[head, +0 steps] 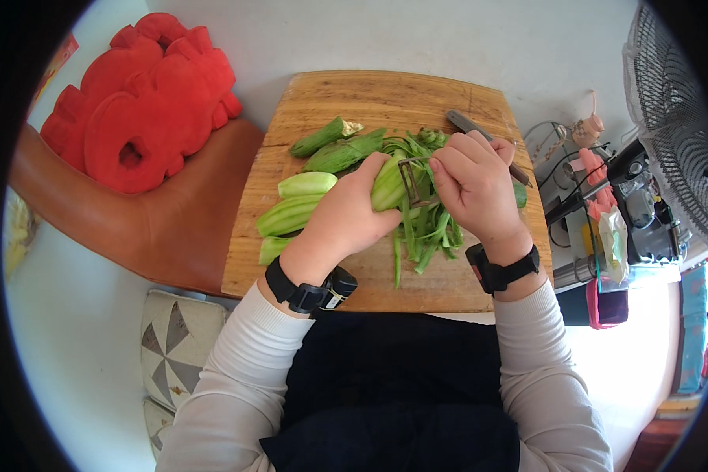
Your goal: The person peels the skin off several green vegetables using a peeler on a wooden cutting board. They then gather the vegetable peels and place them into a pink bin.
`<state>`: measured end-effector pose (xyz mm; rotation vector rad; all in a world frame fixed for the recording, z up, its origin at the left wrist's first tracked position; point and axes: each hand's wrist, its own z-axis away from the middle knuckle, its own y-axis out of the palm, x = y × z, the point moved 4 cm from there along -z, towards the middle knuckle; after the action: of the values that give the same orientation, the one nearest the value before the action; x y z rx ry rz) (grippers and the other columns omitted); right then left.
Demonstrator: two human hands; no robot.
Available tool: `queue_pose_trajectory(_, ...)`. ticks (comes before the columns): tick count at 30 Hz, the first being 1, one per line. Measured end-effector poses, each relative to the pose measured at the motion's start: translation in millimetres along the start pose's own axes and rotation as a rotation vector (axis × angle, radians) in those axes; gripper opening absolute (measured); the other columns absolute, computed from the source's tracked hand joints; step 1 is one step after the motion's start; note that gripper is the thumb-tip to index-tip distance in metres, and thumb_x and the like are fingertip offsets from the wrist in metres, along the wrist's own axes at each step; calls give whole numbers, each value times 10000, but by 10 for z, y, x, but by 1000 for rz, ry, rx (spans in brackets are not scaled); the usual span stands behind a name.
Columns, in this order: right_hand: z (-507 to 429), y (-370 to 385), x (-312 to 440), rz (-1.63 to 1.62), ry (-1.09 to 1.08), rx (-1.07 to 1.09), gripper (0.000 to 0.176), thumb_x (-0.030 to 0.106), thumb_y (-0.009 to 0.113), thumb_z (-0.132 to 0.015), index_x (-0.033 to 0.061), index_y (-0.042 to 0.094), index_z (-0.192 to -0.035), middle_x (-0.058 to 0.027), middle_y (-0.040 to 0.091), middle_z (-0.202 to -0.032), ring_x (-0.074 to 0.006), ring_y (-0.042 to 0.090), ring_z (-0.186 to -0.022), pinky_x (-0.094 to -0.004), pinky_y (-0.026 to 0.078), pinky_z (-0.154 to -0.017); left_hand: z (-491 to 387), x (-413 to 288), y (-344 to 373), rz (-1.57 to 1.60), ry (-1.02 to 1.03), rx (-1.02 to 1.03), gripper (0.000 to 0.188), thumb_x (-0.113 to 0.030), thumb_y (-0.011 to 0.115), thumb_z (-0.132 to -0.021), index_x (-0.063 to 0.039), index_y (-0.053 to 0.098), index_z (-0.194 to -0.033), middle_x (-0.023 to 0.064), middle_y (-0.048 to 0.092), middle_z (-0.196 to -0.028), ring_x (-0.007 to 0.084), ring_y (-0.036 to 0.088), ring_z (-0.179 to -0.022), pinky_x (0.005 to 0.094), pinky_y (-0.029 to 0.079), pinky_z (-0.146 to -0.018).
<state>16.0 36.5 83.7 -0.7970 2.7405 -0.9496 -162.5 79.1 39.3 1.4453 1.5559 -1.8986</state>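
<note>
My left hand (354,206) grips a partly peeled luffa gourd (387,187) above the wooden table (354,289). In my right hand (475,183) is a metal-framed peeler (411,184), its blade end against the gourd's right side. Green peel strips (428,239) lie heaped under both hands. Left of my left hand rest several pale peeled luffa pieces (292,213). Beyond it lie unpeeled dark green luffa pieces (345,150). A knife (466,123) lies beyond my right hand, which hides its middle. Another green piece (520,196) shows partly behind my right wrist.
A brown leather seat (194,218) with red plush cushions (147,100) adjoins the table's left side. To the right, a mesh-covered fan (666,112) stands near a glass shelf (616,286) crowded with small items. A white wall (419,35) rises behind the table.
</note>
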Motion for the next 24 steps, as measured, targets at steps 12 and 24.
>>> queue_pose_trajectory(12,270,329,-501,180,107,180,197,203,677,-955,138,620,-778,18,564,-783,-204,579,-839,-451,354,-812,83,214,82,393,-102,212,664,-134,718,-832,37,482,-1428,135,703,-1075,223,698,-884,343,560,-806)
queue_pose_trajectory(24,114,231,-206,-96,-5,136,163,130,700,-904,136,597,-777,11,517,-760,-198,543,-804,-422,324,-801,95,262,168,769,-289,345,635,-109,749,-917,-11,392,-1433,100,639,-1094,175,688,-863,320,586,-760)
